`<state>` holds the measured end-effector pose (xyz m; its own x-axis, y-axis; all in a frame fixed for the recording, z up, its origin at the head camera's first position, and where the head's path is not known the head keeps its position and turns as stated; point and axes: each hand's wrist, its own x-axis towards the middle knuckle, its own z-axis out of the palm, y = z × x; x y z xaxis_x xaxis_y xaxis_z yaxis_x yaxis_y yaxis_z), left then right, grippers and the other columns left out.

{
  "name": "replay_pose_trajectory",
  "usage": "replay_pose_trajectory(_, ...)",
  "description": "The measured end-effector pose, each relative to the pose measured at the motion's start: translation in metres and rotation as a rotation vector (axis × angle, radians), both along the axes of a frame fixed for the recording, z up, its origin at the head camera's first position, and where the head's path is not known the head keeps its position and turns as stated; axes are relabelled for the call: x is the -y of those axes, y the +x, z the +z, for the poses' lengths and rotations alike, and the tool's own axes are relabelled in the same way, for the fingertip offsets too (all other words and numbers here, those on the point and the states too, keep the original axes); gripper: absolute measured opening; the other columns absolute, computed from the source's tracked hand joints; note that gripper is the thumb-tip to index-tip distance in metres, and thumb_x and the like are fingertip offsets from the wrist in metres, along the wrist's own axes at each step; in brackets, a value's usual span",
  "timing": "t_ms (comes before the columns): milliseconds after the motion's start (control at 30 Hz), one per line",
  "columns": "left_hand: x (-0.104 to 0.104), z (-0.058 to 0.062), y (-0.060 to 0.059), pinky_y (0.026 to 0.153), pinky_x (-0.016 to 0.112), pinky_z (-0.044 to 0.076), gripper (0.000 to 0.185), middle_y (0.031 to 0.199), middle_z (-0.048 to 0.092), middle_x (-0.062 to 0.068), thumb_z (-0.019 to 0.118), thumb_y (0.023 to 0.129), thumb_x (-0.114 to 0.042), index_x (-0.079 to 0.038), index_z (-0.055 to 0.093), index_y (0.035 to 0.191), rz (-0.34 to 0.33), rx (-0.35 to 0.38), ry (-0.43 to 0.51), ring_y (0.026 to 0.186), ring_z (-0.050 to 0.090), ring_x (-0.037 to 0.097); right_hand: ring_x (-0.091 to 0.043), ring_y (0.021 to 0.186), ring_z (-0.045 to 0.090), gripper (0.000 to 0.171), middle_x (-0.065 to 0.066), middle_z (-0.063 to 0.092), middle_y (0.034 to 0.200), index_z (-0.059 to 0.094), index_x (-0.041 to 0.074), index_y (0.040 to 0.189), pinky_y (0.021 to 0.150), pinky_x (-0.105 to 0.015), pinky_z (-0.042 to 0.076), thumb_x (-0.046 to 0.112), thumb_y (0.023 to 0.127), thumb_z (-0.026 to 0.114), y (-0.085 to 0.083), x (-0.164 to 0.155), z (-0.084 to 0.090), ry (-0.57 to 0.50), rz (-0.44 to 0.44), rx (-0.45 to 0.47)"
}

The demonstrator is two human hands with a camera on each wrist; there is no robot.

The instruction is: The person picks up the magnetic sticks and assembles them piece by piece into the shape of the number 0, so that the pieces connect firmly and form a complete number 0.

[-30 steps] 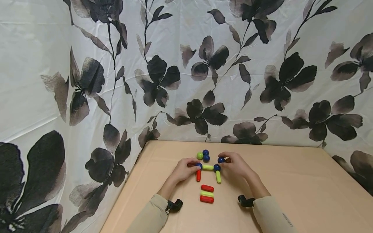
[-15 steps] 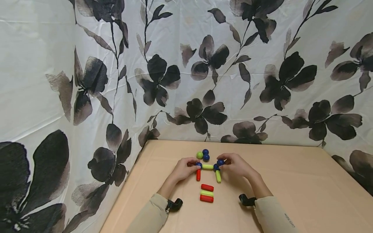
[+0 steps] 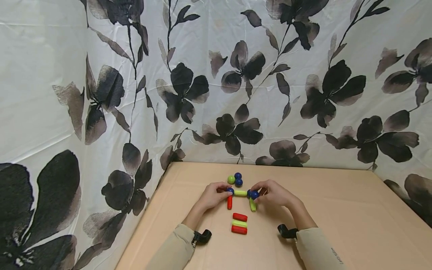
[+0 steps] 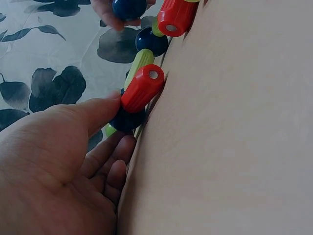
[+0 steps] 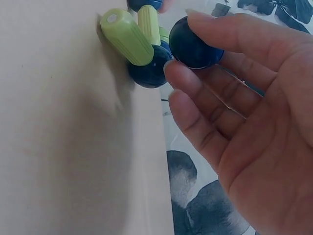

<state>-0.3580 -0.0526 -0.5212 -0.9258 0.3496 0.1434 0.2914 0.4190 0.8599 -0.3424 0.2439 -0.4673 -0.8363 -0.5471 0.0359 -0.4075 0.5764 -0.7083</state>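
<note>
My left hand point(image 3: 212, 195) pinches a blue ball point(image 4: 128, 120) between thumb and fingers. A red magnetic rod point(image 4: 143, 88) sticks out from that ball toward me. A light-green rod point(image 3: 240, 193) links it to a second blue ball point(image 5: 149, 71), from which another light-green rod point(image 5: 128, 39) points toward me. Between thumb and fingertips, my right hand point(image 3: 276, 193) holds a separate blue ball point(image 5: 193, 44). It sits close beside the second ball; whether they touch I cannot tell.
Beyond the linked pieces lie a green ball point(image 3: 231, 179) and two blue balls point(image 3: 238, 182). Nearer me rest a red rod point(image 3: 240, 217), a light-green rod point(image 3: 239, 224) and another red rod point(image 3: 239, 230) on the tan table point(image 3: 337, 217). A floral cloth point(image 3: 270, 105) hangs behind.
My right hand has brought its blue ball down and slightly left, from above and right of the linked corner ball to beside it. The left hand stays in place.
</note>
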Motion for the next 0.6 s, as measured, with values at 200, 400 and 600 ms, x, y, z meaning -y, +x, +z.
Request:
replay_pose_trajectory(200,-0.0002,-0.0019,-0.0008,0.086,0.029,0.052,0.029,0.110,0.075,0.001,0.076,0.097,-0.023,-0.011,0.075,0.124,-0.002,-0.016,0.004,0.096,0.064,0.014,-0.020,0.097,0.063,0.034,-0.001,0.074,0.112,0.076,0.010,0.122,0.089,-0.037,0.049,0.019,0.090,0.083,0.0028,0.0032,-0.0004,0.000,0.053,0.054)
replay_pose_trajectory(400,-0.0013,-0.0039,-0.0027,0.085,0.026,0.053,0.031,0.109,0.075,0.000,0.077,0.096,-0.025,-0.011,0.075,0.124,-0.002,-0.015,0.002,0.095,0.064,0.012,-0.022,0.094,0.064,0.033,0.001,0.075,0.109,0.078,0.012,0.120,0.085,-0.038,0.049,0.019,0.088,0.084,0.0055,0.0053,-0.0005,0.038,0.140,0.104)
replay_pose_trajectory(600,-0.0016,-0.0028,-0.0022,0.082,0.026,0.053,0.031,0.107,0.075,0.000,0.077,0.096,-0.024,-0.009,0.075,0.123,-0.003,-0.028,0.005,0.092,0.065,0.012,-0.025,0.099,0.065,0.030,-0.001,0.073,0.121,0.077,0.013,0.120,0.086,-0.033,0.052,0.015,0.091,0.081,0.0085,0.0074,-0.0008,0.057,0.254,0.196)
